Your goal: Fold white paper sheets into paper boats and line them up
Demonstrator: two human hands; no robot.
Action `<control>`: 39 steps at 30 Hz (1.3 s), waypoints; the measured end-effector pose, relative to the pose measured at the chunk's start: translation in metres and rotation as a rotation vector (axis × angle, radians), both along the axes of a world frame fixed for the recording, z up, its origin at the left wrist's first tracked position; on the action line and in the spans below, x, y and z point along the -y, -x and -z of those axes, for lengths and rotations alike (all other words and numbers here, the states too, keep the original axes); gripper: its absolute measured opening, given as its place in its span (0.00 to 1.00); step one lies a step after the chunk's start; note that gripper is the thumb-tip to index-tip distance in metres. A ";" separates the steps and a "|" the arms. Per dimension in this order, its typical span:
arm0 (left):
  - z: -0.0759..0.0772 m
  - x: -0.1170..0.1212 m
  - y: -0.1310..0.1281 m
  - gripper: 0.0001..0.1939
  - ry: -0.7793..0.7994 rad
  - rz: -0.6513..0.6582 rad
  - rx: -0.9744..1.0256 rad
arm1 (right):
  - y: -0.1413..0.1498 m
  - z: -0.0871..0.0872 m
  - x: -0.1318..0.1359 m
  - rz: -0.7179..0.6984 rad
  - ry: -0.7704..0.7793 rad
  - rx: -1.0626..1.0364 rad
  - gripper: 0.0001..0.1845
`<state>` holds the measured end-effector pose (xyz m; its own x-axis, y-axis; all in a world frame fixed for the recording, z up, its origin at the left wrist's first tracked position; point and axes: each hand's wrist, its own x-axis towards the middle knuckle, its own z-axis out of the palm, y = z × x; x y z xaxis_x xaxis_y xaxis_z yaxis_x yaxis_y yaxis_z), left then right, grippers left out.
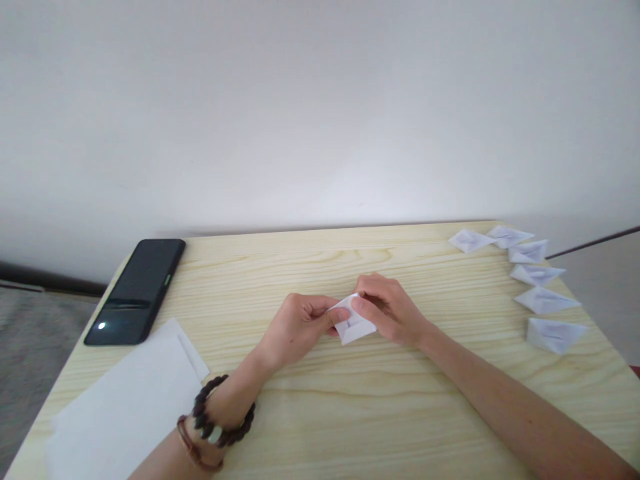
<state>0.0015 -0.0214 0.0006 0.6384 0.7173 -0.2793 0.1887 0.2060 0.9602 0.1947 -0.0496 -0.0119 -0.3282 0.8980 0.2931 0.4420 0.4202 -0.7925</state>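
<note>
A small piece of folded white paper [357,327] is held between both hands above the middle of the wooden table [320,413]. My left hand [303,325] pinches its left side, thumb on top and fingers mostly hidden underneath. On the opposite side, my right hand [389,308] grips the upper right part, with the thumb lying over the paper and the other fingers curled behind it. Fold lines and a raised flap show on the paper's face. Dark beads and a brown band circle my left wrist.
Several folded paper boats [547,300] line the table's right edge and far right corner. A black phone [135,293] lies at the left edge, its lower end close to a stack of white paper sheets [130,407]. Behind the table rises a white wall [320,120].
</note>
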 end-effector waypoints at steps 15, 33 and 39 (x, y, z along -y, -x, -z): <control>-0.003 0.000 -0.002 0.20 0.239 -0.030 0.062 | 0.001 0.001 0.000 0.106 0.037 -0.062 0.21; 0.005 -0.006 -0.001 0.13 0.038 -0.230 -0.008 | -0.001 -0.002 -0.001 -0.021 0.066 -0.023 0.18; 0.001 -0.005 -0.002 0.11 0.090 -0.127 -0.005 | -0.002 0.000 -0.002 -0.020 0.096 -0.018 0.20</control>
